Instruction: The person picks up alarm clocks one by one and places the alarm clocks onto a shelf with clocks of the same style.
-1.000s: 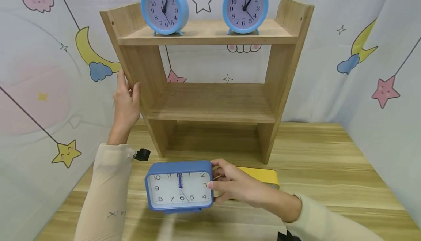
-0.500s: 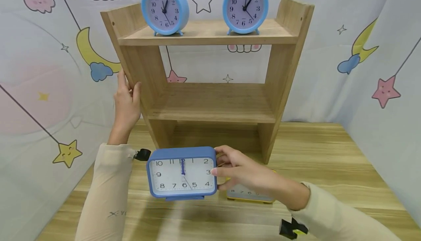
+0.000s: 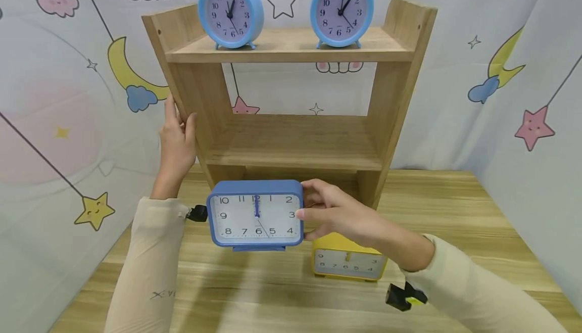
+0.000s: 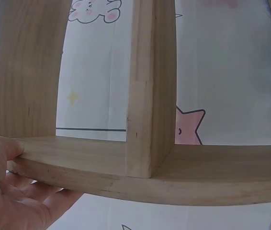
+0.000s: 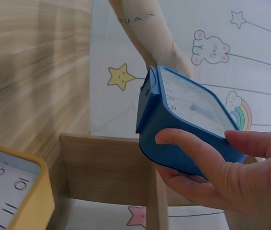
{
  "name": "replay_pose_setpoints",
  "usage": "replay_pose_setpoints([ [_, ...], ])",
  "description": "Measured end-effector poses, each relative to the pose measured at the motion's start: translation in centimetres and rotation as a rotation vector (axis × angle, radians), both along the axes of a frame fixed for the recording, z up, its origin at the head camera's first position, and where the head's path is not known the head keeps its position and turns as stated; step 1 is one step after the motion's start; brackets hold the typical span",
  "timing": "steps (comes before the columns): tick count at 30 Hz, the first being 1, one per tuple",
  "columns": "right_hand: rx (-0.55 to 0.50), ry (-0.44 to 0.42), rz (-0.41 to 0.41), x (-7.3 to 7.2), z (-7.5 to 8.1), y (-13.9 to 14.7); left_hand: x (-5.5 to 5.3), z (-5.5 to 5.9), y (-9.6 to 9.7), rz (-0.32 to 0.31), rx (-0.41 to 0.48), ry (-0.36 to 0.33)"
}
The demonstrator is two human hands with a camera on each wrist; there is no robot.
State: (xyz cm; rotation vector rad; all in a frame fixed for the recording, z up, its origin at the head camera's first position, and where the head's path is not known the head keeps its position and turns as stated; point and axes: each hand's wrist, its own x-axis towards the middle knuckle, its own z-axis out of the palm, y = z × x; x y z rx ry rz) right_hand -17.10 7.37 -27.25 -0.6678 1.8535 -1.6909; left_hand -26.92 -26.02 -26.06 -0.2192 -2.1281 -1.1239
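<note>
A blue rectangular alarm clock [image 3: 256, 217] hangs in the air before the lower part of the wooden shelf [image 3: 291, 56]. My right hand [image 3: 338, 210] grips its right end, thumb on the front edge and fingers behind. The right wrist view shows the blue clock [image 5: 188, 120] from its end, with the hand [image 5: 221, 172] around it. My left hand [image 3: 176, 143] holds the shelf's left side panel; in the left wrist view that hand [image 4: 20, 191] has its thumb on one side of the board and fingers on the other. A yellow alarm clock [image 3: 349, 259] stands on the table below the right hand.
Two light blue twin-bell clocks, a left one [image 3: 231, 12] and a right one [image 3: 342, 10], stand on the top shelf. The middle shelf board [image 3: 295, 138] lies above and behind the blue clock. A patterned cloth [image 3: 491, 121] surrounds the wooden table [image 3: 432, 211].
My right hand has lifted the blue clock upward and slightly right, from low before the shelf. More of the yellow clock shows now. My left hand stays on the shelf side.
</note>
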Motion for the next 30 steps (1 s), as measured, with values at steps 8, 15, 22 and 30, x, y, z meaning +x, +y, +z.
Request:
replay_pose_setpoints([
  [8, 0.007, 0.033, -0.050, -1.4, 1.9, -0.2, 0.0, -0.1, 0.0, 0.006, -0.004, 0.009],
  [15, 0.015, 0.021, -0.089, -2.3, 3.0, -0.4, -0.2, -0.1, 0.0, 0.002, -0.001, 0.015],
  [22, 0.015, 0.048, -0.125, -3.6, 3.8, -1.0, -0.2, -0.1, -0.1, 0.005, -0.002, 0.018],
  [30, 0.007, 0.089, -0.159, -5.3, 4.5, -1.8, -0.2, -0.1, -0.1, 0.005, 0.000, 0.016],
])
